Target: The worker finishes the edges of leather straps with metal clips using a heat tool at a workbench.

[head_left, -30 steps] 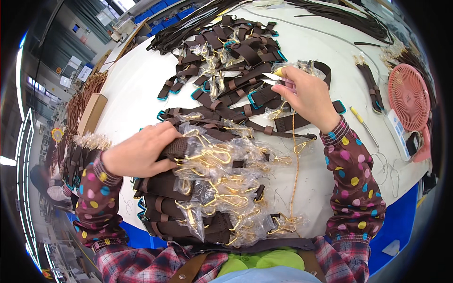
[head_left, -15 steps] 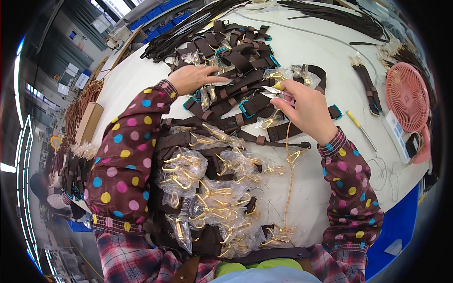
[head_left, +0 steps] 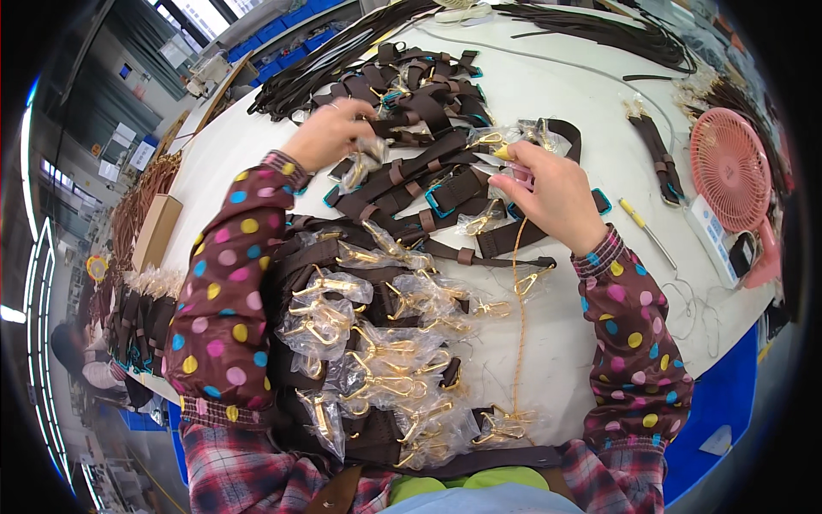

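My left hand (head_left: 330, 133) grips a plastic-wrapped clasp on a strap (head_left: 366, 160) in the far heap, slightly blurred by motion. Over the straps beside it, my right hand (head_left: 548, 193) holds small thread snips (head_left: 505, 152); their blades are hard to make out now. Dark brown straps (head_left: 419, 107) with turquoise buckles (head_left: 441, 198) and leather keepers lie heaped beyond and between my hands. Nearer me lies a stack of straps with gold hooks in clear plastic bags (head_left: 385, 360). A thin orange measuring cord or tape (head_left: 516, 334) runs down the table to the right of this stack.
The white table (head_left: 574, 103) holds long dark strips (head_left: 599, 32), a pink fan (head_left: 728, 167), a yellow-handled tool (head_left: 649, 231), a white-and-blue box (head_left: 712, 240) and, at left, a cardboard box (head_left: 154, 231) beside more straps. Another person (head_left: 77, 351) is at far left.
My left hand has left the near stack, reached forward to the far heap and now lifts a bagged clasp there. My right hand, still with the snips, has shifted slightly downward.
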A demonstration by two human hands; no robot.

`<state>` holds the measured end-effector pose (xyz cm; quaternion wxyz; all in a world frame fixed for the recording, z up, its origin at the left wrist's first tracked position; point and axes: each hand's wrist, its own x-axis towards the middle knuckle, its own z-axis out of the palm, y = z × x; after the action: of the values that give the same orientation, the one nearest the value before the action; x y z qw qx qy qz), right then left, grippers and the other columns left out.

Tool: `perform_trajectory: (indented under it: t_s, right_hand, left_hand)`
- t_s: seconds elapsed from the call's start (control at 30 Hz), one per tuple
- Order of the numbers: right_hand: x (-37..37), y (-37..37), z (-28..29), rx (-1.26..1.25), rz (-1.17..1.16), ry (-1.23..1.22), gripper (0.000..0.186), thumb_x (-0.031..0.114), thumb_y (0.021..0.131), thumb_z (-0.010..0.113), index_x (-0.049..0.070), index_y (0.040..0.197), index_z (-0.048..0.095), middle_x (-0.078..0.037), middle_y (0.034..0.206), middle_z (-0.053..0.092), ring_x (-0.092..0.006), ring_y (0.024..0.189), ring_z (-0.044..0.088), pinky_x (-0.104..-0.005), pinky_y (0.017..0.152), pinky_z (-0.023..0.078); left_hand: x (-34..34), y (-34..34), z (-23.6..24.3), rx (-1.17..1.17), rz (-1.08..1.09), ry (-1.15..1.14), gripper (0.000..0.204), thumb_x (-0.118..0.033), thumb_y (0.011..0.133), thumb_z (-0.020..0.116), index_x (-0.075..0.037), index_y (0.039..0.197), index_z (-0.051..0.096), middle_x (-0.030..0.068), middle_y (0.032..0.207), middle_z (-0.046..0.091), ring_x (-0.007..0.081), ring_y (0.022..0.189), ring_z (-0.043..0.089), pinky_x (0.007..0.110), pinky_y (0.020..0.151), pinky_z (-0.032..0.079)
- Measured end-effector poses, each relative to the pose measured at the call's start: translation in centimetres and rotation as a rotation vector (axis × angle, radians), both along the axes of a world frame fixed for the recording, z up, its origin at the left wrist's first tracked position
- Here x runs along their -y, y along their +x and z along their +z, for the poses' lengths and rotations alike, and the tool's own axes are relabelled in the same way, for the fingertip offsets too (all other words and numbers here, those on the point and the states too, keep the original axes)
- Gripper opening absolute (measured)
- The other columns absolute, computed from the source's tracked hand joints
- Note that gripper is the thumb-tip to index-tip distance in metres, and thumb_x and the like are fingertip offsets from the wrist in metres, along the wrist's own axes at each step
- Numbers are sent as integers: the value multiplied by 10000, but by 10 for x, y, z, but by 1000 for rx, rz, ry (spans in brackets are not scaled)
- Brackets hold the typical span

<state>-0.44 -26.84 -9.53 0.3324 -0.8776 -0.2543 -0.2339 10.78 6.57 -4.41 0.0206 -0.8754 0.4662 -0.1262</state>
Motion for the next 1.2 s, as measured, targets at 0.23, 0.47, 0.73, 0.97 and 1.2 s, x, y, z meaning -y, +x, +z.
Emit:
perform_trajectory:
  t_s: [0.23, 0.47, 0.73, 0.97, 1.2]
  right_hand:
    - [29, 2, 25, 16, -81, 179, 318, 285, 825, 716, 25, 975, 613, -96, 706, 638, -202, 628, 622, -293, 577, 468]
    - [41, -7, 23, -230, 113, 721, 256, 221, 879, 683, -3, 983, 616, 24, 750, 604, -26, 670, 497, -178, 596, 403]
    - [9, -8, -17, -449, 144, 726, 557, 304, 750, 800, -21, 1143, 577, -101, 992, 636, -106, 877, 584, -236, 747, 469]
    - [19, 15, -28, -439, 86, 763, 342, 144, 798, 665, -22, 1084, 577, -64, 797, 673, -74, 733, 602, -215, 646, 467]
    - [61, 21, -40, -89, -382, 83, 341, 231, 782, 709, 30, 1034, 596, -96, 752, 657, -264, 667, 632, -335, 623, 493]
  left_hand:
    - [23, -40, 90, -426, -99, -830, 295, 16, 920, 517, -17, 1211, 554, 42, 1204, 600, 127, 1100, 557, 289, 952, 458]
    - [105, -82, 46, -435, 58, -560, 264, -176, 836, 687, -52, 1065, 645, 44, 828, 671, 83, 718, 583, 273, 679, 498]
    - [141, -91, 12, -523, 212, -545, 282, -174, 791, 712, -12, 996, 605, 70, 739, 621, 135, 628, 557, 303, 597, 471]
    - [103, -82, 37, -604, 208, -707, 393, -174, 879, 660, -44, 1215, 504, -27, 998, 544, 48, 899, 496, 242, 804, 433]
    - [86, -79, 58, -634, -29, -1238, 163, -128, 929, 579, -63, 1070, 532, -38, 830, 479, 57, 711, 419, 214, 632, 357]
